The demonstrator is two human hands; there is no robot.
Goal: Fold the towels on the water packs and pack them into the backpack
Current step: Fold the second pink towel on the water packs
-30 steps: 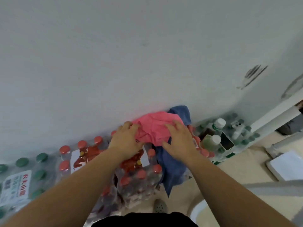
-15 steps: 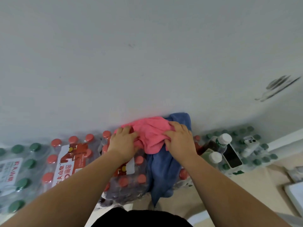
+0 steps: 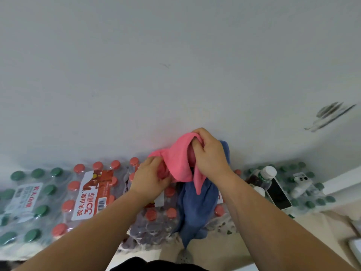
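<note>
A pink towel (image 3: 178, 163) is bunched and lifted above the shrink-wrapped water packs (image 3: 91, 194) against the white wall. My left hand (image 3: 149, 178) grips its lower left part. My right hand (image 3: 210, 153) is higher and holds its upper edge, fingers curled into the cloth. Under it a blue towel (image 3: 197, 210) lies on the red-capped packs and hangs down over their front edge. No backpack is in view.
Green-capped water packs (image 3: 29, 202) stand at the far left, and more at the right (image 3: 310, 188). Loose white-capped bottles (image 3: 267, 174), a dark phone (image 3: 277, 194) and a white device (image 3: 301, 180) rest on the right packs. Beige floor lies below.
Both hands have closed on the pink towel and lifted it off the blue one. My right hand rose toward the wall; the towel hangs bunched between them.
</note>
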